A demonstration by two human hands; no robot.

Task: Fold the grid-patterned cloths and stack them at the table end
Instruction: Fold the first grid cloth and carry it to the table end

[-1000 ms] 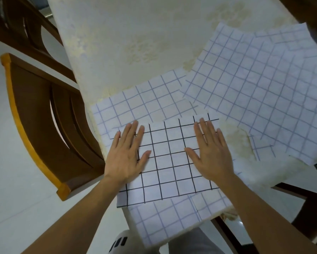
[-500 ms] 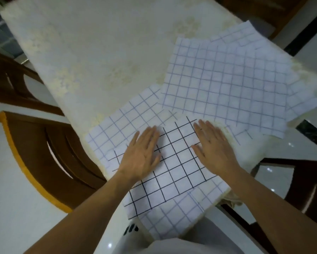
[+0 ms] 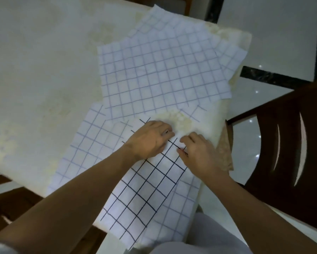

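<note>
Cream tablecloth (image 3: 34, 70), faintly patterned and blotched, is seen spread over the table, and the work is centred on its near right corner. The black-lined grid cloth (image 3: 150, 189) lies flat there, its near edge reaching the table's edge, and its far edge is taken up by both hands. The left hand (image 3: 150, 138) is curled over that edge with the fingertips tucked under, and the right hand (image 3: 199, 153) pinches the same edge just beside it between thumb and fingers; the cloth appears to be grasped by both. A fold toward the body is judged to be the step in hand. For a clean fold, the two grips would best be spread apart toward the far corners, since hands held this close let the corners sag. The edge should then be lifted only a little and carried over so that the black lines of the upper layer are matched to those beneath before the crease is pressed flat. Care is needed that only this cloth is picked up, because a blue-lined grid cloth (image 3: 91, 143) lies directly under it and could be caught with it. A larger blue-lined cloth (image 3: 159, 76) is spread farther up the table, overlapping others at the far right. No folded stack can be seen. A dark wooden chair (image 3: 291, 143) stands on the tiled floor (image 3: 264, 33) at the right.
</note>
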